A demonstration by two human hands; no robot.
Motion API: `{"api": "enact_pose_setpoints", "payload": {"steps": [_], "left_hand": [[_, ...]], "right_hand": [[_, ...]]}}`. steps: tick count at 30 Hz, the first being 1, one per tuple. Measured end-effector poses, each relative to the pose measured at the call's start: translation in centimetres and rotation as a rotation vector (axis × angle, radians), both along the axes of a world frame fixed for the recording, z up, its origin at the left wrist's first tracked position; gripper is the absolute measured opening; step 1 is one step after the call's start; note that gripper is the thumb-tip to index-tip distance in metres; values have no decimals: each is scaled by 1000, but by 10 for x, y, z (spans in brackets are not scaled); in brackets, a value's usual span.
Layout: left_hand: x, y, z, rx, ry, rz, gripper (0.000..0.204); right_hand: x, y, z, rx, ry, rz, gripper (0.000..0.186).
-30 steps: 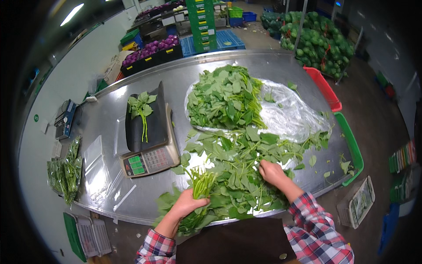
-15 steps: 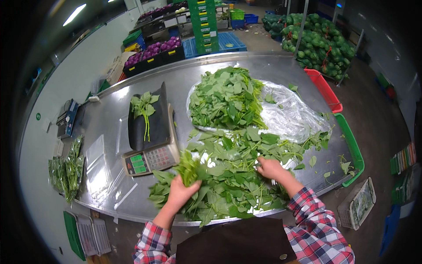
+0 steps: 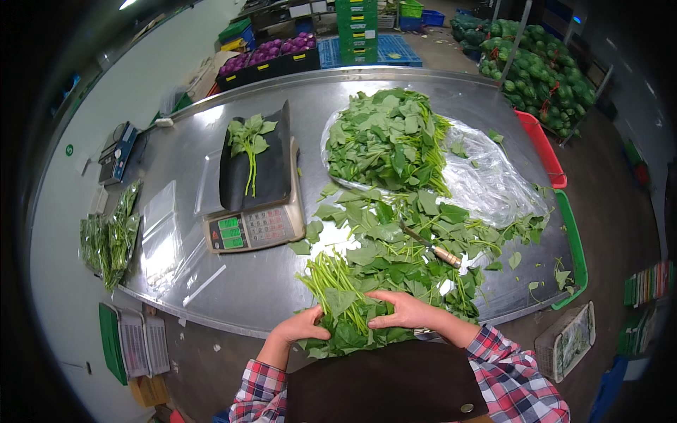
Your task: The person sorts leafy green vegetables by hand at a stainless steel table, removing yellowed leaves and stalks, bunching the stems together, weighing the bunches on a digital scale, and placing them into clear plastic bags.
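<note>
At the table's near edge my left hand (image 3: 302, 326) and my right hand (image 3: 403, 310) close around a bunch of leafy greens (image 3: 331, 278) from either side. Its pale stems point away from me, and its leaves lie toward my apron. A knife with a wooden handle (image 3: 446, 256) rests on the loose greens (image 3: 395, 264) beyond my right hand. Farther back, a large heap of the same greens (image 3: 384, 141) sits on a clear plastic bag (image 3: 486, 176). A few stems with leaves (image 3: 250, 144) lie in the black pan of a scale (image 3: 257, 229).
Bagged greens (image 3: 113, 236) and flat clear bags (image 3: 161, 218) lie on the left of the metal table (image 3: 190, 271). A red crate (image 3: 541, 149) and a green crate (image 3: 572, 247) stand along the right edge. Beyond are purple vegetables (image 3: 264, 53), stacked green crates (image 3: 357, 32) and netted green vegetables (image 3: 539, 77).
My left hand has brought its bunch down to the near edge. My right hand has left the loose greens and joined it on the bunch. The knife now lies uncovered where that hand was.
</note>
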State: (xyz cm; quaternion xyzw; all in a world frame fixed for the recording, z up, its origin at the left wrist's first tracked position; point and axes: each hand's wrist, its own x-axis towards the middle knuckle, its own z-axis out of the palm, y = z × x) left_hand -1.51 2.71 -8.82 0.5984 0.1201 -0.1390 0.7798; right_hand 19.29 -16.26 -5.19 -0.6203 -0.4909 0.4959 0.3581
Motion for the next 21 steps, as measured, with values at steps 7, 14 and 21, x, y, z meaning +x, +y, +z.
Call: {"api": "enact_pose_setpoints", "payload": {"steps": [7,14,21], "left_hand": [[3,-71,33,8,313,497,48],[-10,-56,11,-351,379,555,43],[-25,-50,-43,-15,182,354,44]], "right_hand": [[-23,-2,-23,-187,93,-489,55],[-20,-8,-13,-193,224,-478,66],[-26,-18,-23,30,2,-319,56]]}}
